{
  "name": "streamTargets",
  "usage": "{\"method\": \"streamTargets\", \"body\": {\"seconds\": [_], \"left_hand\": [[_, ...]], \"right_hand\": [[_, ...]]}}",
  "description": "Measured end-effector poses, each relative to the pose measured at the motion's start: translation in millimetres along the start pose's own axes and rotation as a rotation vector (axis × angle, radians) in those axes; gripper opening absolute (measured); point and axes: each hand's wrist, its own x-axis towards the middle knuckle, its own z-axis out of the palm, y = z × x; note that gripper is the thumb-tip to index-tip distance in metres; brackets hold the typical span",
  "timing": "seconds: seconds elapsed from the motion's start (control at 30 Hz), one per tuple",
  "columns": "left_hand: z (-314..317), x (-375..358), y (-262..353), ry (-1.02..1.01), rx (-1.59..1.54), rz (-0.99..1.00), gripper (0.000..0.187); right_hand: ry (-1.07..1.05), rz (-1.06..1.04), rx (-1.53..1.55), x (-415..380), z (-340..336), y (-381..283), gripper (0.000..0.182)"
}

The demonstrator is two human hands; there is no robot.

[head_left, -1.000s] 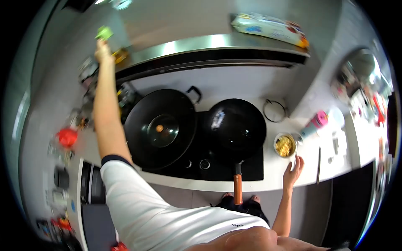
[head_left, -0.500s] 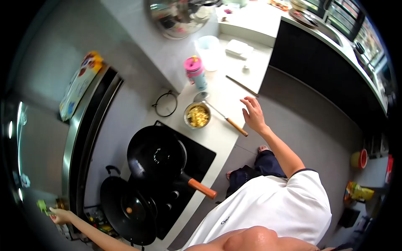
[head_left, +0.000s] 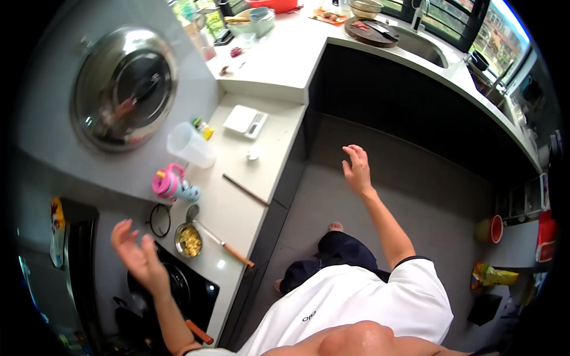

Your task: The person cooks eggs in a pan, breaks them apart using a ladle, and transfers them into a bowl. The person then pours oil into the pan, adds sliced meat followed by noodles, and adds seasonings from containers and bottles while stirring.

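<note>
My left hand (head_left: 140, 258) is raised over the stove (head_left: 202, 285), fingers apart and holding nothing; it partly covers a black wok (head_left: 178, 283) with a wooden handle (head_left: 199, 331). My right hand (head_left: 357, 171) hangs in the air above the grey floor, empty, its fingers loosely spread. On the counter beside the stove, a metal bowl (head_left: 189, 240) holds yellow chopped food. A ladle with a wooden handle (head_left: 238, 255) lies next to it. Nearby stand a pink and blue cup (head_left: 172, 185), a translucent container (head_left: 191, 145) and a white scale (head_left: 246, 121). A dark stick (head_left: 245, 190) lies near the counter edge.
A large metal lid (head_left: 124, 89) hangs on the wall. Farther along the counter are a round cutting board with a knife (head_left: 371, 32), a sink (head_left: 421, 48) and a red basin (head_left: 276, 5). A red bin (head_left: 490, 229) stands at the right.
My left hand has come from the lower left, where it held something green, to over the stove, now empty. The view has turned right, showing more of the counter and sink.
</note>
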Motion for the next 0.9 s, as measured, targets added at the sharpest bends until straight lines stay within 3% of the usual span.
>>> {"method": "streamTargets", "body": {"seconds": [0.13,0.37,0.6,0.9], "left_hand": [[174.5,43.2,13.5,-0.213,-0.301,-0.201,0.034],[473.0,118.8,42.8,-0.412,-0.494,-0.163,0.033],[749.3,190.6,39.5,-0.545,-0.741,-0.221,0.028],[989.0,276.2,34.4,-0.660,-0.568,-0.256,0.033]], "right_hand": [[-0.007,0.089,-0.091,69.5,-60.8,98.7,0.039],[0.147,0.084,-0.169,214.1,-126.4,224.8,0.037],[0.161,0.035,-0.162,367.2,-116.4,345.2,0.038],[0.033,0.094,-0.482,549.2,-64.6,502.4,0.047]]}}
